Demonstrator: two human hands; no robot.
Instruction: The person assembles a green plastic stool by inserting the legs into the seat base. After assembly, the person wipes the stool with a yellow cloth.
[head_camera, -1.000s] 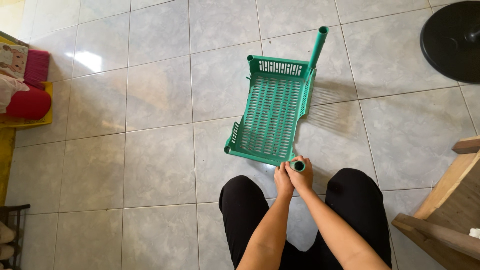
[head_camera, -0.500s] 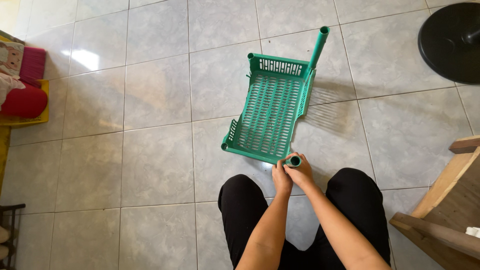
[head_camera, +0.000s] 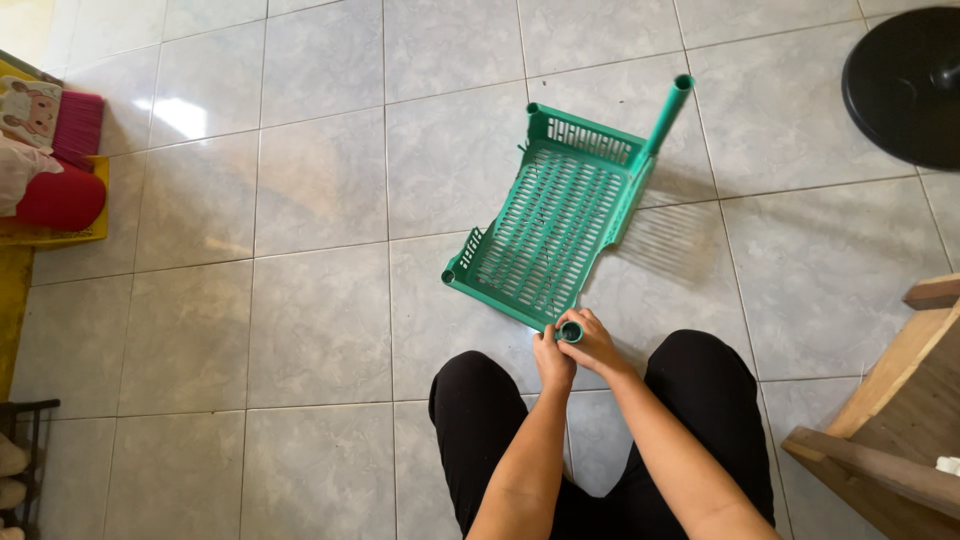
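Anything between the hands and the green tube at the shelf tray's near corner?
Nothing visible. Both the left hand and right hand are already on the green tube at the near corner of the green tray.

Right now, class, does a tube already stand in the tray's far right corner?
Yes: a green tube stands up from the far right corner of the green slatted tray.

You're working straight on the floor (head_camera: 300, 200), pale grey glossy tiles with thin grout lines and a bit of window glare up at the left. A green slatted plastic shelf tray (head_camera: 555, 230) rests on it in front of your knees, tipped up a little along one side. A round black base (head_camera: 905, 85) sits at the top right corner, a wooden frame (head_camera: 890, 440) at the right edge, and a yellow mat (head_camera: 60, 232) at the left.
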